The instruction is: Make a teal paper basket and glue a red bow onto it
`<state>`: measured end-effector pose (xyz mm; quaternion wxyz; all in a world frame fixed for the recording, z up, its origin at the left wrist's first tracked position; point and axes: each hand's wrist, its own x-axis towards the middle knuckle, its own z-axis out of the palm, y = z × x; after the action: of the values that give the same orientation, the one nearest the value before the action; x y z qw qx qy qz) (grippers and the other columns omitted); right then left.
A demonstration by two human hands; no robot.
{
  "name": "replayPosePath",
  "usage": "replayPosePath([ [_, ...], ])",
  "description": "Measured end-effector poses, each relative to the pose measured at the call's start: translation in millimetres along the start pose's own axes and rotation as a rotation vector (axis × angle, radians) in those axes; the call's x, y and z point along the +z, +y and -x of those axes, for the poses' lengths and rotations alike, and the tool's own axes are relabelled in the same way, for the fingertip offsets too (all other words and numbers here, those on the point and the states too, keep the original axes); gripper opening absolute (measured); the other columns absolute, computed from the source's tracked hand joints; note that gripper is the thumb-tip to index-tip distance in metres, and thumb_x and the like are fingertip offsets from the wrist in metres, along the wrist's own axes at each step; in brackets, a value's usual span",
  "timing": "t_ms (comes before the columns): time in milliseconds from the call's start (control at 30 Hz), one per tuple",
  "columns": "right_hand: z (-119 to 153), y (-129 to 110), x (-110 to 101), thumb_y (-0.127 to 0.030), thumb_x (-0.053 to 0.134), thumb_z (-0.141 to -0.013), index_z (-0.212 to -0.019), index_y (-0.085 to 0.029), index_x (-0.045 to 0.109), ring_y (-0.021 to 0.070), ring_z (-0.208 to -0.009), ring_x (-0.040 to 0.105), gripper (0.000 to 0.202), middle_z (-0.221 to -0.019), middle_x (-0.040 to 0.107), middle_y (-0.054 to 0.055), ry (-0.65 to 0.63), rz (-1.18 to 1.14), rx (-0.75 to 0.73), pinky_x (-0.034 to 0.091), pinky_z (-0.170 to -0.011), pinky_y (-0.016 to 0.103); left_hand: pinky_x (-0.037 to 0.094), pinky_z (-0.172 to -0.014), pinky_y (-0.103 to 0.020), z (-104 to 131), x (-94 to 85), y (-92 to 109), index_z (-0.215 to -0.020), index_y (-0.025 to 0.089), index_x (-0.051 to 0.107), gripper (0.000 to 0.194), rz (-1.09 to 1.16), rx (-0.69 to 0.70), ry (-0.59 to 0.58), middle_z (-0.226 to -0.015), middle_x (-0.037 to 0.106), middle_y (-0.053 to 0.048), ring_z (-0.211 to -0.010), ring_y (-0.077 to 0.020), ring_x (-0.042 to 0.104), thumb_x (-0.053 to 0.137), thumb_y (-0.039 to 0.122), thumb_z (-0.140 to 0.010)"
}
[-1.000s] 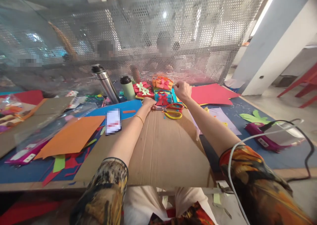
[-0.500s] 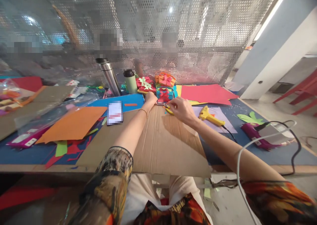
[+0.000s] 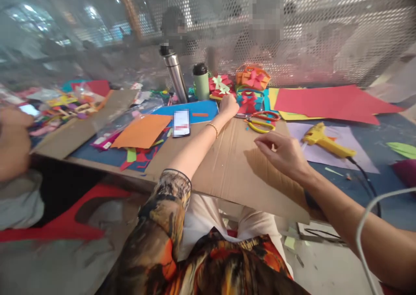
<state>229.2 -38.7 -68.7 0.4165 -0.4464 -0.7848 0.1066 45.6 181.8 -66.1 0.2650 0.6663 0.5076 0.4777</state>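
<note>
My left hand is closed at the far edge of the brown cardboard sheet, in front of the paper gift boxes; what its fingers hold, if anything, is hidden. Just to its right lie scissors with red and yellow handle loops, their blades pointing toward that hand. My right hand hovers over the right part of the cardboard, thumb and fingers pinched together. Anything between those fingertips is too small to make out. Small paper boxes with bows, one orange and one turquoise, sit beyond the scissors.
A yellow glue gun rests on lilac paper at right, its cord trailing off. Red sheets lie behind it. A phone, orange paper, a steel flask and a green bottle stand or lie leftward. Another person's arm shows far left.
My right hand has come back toward me and right, away from the scissors, whose handles now show. My left hand stays near the boxes. The view has swung left.
</note>
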Motion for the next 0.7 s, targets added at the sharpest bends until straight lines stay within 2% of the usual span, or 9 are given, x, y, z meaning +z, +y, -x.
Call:
replayPosePath([
  [100,5,1,4,-0.033,0.056,-0.093,-0.084,-0.027,0.072,0.0205,-0.067,0.065,0.019,-0.076,0.072,0.005,-0.013,0.010,-0.036,0.049,-0.065,0.034,0.047,-0.104,-0.042,20,0.7,18,-0.061,0.017,0.063,0.030,-0.138,0.035,-0.007,-0.082,0.072,-0.014,-0.104,-0.0280,0.068,0.063,-0.006,-0.081],
  [167,7,1,5,-0.032,0.055,-0.093,-0.084,-0.027,0.071,0.0219,-0.070,0.066,0.019,-0.078,0.072,0.006,-0.016,0.033,-0.050,0.050,-0.066,0.035,0.049,-0.097,-0.040,42,-0.7,35,-0.069,0.017,0.068,0.027,-0.323,0.185,-0.094,-0.084,0.074,-0.012,-0.095,-0.0243,0.068,0.060,0.000,-0.089],
  [267,9,2,7,-0.032,0.054,-0.091,-0.081,-0.027,0.069,0.0238,-0.068,0.067,0.019,-0.075,0.072,0.008,-0.003,0.061,-0.063,0.051,-0.065,0.036,0.050,-0.085,-0.036,90,-7.7,59,-0.081,0.018,0.074,0.023,-0.395,0.382,-0.257,-0.090,0.077,-0.010,-0.088,-0.0220,0.070,0.061,0.014,-0.099],
  [367,9,6,8,-0.034,0.054,-0.092,-0.081,-0.028,0.067,0.0257,-0.068,0.069,0.018,-0.080,0.075,0.011,-0.002,0.044,-0.076,0.051,-0.062,0.037,0.050,-0.074,-0.034,146,-17.5,74,-0.089,0.019,0.076,0.032,-0.441,0.513,-0.319,-0.093,0.078,-0.011,-0.083,-0.0214,0.072,0.056,0.032,-0.109],
  [400,9,8,8,-0.034,0.054,-0.092,-0.081,-0.029,0.066,0.0264,-0.068,0.071,0.017,-0.081,0.076,0.011,-0.008,0.032,-0.086,0.051,-0.061,0.038,0.050,-0.072,-0.034,164,-20.7,76,-0.092,0.020,0.076,0.034,-0.463,0.559,-0.321,-0.093,0.078,-0.011,-0.083,-0.0215,0.073,0.055,0.038,-0.111],
  [467,8,14,9,-0.033,0.054,-0.092,-0.082,-0.031,0.065,0.0280,-0.071,0.073,0.014,-0.081,0.077,0.010,-0.041,0.010,-0.104,0.051,-0.062,0.038,0.052,-0.075,-0.033,193,-26.9,76,-0.103,0.020,0.076,0.034,-0.491,0.629,-0.235,-0.098,0.078,-0.011,-0.090,-0.0220,0.075,0.053,0.043,-0.112],
  [533,8,20,11,-0.034,0.054,-0.091,-0.081,-0.031,0.064,0.0278,-0.070,0.073,0.014,-0.077,0.076,0.009,-0.061,0.012,-0.111,0.049,-0.061,0.038,0.053,-0.077,-0.032,211,-33.2,72,-0.112,0.018,0.074,0.035,-0.506,0.655,-0.130,-0.099,0.078,-0.012,-0.092,-0.0215,0.076,0.052,0.045,-0.112],
  [633,9,23,14,-0.045,0.052,-0.095,-0.065,-0.029,0.052,0.0226,-0.052,0.059,0.034,-0.055,0.060,0.005,-0.048,0.099,-0.076,0.038,-0.054,0.035,0.053,-0.079,-0.031,217,-41.3,63,-0.108,0.018,0.072,0.035,-0.501,0.630,-0.064,-0.096,0.077,-0.011,-0.090,-0.0200,0.075,0.045,0.039,-0.114],
  [700,9,20,14,-0.052,0.048,-0.099,-0.057,-0.027,0.039,0.0183,-0.046,0.048,0.049,-0.048,0.049,0.002,-0.095,0.156,-0.053,0.032,-0.054,0.034,0.051,-0.075,-0.031,212,-43.5,59,-0.097,0.020,0.071,0.034,-0.517,0.618,-0.087,-0.091,0.076,-0.010,-0.085,-0.0199,0.074,0.045,0.035,-0.114],
])
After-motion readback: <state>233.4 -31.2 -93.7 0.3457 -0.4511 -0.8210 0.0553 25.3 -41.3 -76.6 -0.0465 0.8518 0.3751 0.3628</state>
